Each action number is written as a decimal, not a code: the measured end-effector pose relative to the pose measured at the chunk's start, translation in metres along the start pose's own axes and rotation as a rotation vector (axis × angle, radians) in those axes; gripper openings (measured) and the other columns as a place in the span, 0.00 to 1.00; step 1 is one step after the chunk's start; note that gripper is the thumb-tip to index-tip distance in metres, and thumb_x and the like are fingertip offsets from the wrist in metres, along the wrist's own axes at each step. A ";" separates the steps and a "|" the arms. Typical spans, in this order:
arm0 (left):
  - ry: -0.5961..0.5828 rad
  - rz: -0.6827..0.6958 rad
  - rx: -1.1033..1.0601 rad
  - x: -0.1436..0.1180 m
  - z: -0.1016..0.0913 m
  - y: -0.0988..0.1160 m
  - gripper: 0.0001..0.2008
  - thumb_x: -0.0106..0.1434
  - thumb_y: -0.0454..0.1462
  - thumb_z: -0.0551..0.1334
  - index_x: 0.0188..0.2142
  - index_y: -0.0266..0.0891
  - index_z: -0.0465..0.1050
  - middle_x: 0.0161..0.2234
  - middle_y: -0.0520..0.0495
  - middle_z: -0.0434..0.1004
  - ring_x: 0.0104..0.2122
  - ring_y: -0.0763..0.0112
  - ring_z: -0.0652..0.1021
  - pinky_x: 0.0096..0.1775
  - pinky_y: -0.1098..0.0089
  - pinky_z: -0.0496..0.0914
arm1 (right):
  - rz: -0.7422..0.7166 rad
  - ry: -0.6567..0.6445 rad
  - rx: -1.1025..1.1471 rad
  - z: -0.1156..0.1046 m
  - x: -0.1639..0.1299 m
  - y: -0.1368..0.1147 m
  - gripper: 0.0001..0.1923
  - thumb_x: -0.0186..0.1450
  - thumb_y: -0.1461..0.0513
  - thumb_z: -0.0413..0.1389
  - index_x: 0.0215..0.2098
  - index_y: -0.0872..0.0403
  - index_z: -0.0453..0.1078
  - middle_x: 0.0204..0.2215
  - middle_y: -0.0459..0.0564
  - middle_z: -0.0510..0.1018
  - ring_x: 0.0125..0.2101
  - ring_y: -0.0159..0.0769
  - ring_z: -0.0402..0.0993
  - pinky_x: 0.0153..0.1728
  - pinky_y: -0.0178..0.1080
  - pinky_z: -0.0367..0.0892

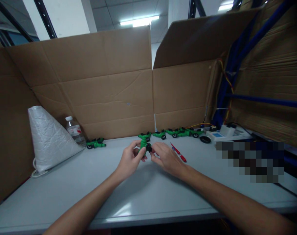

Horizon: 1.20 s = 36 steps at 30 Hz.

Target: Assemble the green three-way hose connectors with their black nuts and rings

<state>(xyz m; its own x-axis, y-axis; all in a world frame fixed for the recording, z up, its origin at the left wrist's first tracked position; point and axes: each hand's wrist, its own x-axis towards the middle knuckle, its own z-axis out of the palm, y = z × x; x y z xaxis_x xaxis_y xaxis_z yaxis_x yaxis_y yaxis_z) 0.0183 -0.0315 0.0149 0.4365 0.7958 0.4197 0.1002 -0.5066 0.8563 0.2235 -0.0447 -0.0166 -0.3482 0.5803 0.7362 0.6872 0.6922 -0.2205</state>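
Just above the middle of the table, my left hand [129,159] is closed around a green toy vehicle [143,142] with black wheels, thumb on its near side. My right hand [167,157] has its fingertips pinched at the black wheel [148,148] on the toy's right side; the exact contact is partly hidden by the fingers. A red screwdriver [179,153] lies on the tabletop just beyond my right hand. Behind both hands, more green toy vehicles [174,133] stand in a row along the cardboard.
The white table [89,189] is walled by cardboard [109,98]. At left are a silver padded cone [49,140], a water bottle [74,129] and another green toy [96,143]. A black ring [205,139], a power strip [229,133] and cables sit at right beside a blue frame [224,94].
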 end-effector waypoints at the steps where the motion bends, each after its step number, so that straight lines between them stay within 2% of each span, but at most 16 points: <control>1: -0.003 -0.008 -0.016 0.001 -0.002 -0.001 0.20 0.71 0.48 0.63 0.53 0.35 0.71 0.39 0.44 0.80 0.30 0.70 0.80 0.34 0.69 0.76 | -0.021 -0.012 -0.045 -0.001 0.001 -0.001 0.07 0.70 0.67 0.52 0.35 0.51 0.63 0.32 0.50 0.73 0.36 0.42 0.69 0.39 0.41 0.62; 3: -0.004 -0.020 -0.027 0.003 -0.005 -0.005 0.20 0.71 0.49 0.63 0.53 0.35 0.71 0.40 0.44 0.80 0.29 0.70 0.80 0.34 0.69 0.76 | -0.015 -0.041 -0.070 -0.002 0.003 -0.003 0.07 0.70 0.67 0.51 0.35 0.51 0.63 0.32 0.50 0.73 0.36 0.42 0.69 0.39 0.41 0.62; 10: -0.011 -0.041 0.025 0.006 -0.009 -0.024 0.22 0.72 0.50 0.62 0.55 0.36 0.70 0.39 0.43 0.82 0.32 0.66 0.82 0.39 0.66 0.75 | 0.229 -0.134 0.083 0.003 0.004 -0.004 0.10 0.74 0.63 0.51 0.33 0.51 0.61 0.30 0.46 0.73 0.30 0.36 0.68 0.32 0.37 0.56; 18: -0.030 -0.046 0.089 0.003 -0.007 -0.029 0.20 0.73 0.50 0.62 0.55 0.38 0.69 0.40 0.44 0.82 0.34 0.67 0.82 0.37 0.69 0.74 | 0.374 -0.220 0.075 0.006 0.002 -0.004 0.12 0.76 0.60 0.50 0.33 0.52 0.66 0.29 0.48 0.77 0.30 0.37 0.70 0.31 0.38 0.51; 28: -0.055 -0.083 0.009 0.004 -0.008 -0.032 0.21 0.71 0.50 0.64 0.54 0.38 0.67 0.39 0.44 0.82 0.37 0.64 0.84 0.39 0.67 0.76 | 0.442 -0.186 0.292 0.014 0.002 0.001 0.16 0.77 0.60 0.46 0.30 0.51 0.63 0.26 0.44 0.73 0.29 0.35 0.70 0.31 0.35 0.54; 36: -0.071 -0.080 -0.017 0.003 -0.008 -0.034 0.20 0.71 0.49 0.65 0.54 0.40 0.67 0.40 0.44 0.82 0.38 0.64 0.84 0.38 0.69 0.75 | 0.422 -0.146 0.240 0.015 0.000 0.004 0.14 0.75 0.61 0.47 0.31 0.51 0.64 0.26 0.44 0.73 0.29 0.36 0.70 0.31 0.36 0.55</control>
<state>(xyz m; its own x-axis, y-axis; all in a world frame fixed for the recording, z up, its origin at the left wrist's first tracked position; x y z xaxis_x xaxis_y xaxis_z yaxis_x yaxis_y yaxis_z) 0.0095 -0.0089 -0.0105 0.4897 0.8079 0.3277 0.1221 -0.4357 0.8918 0.2169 -0.0358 -0.0274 -0.1691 0.8727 0.4581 0.6276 0.4537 -0.6327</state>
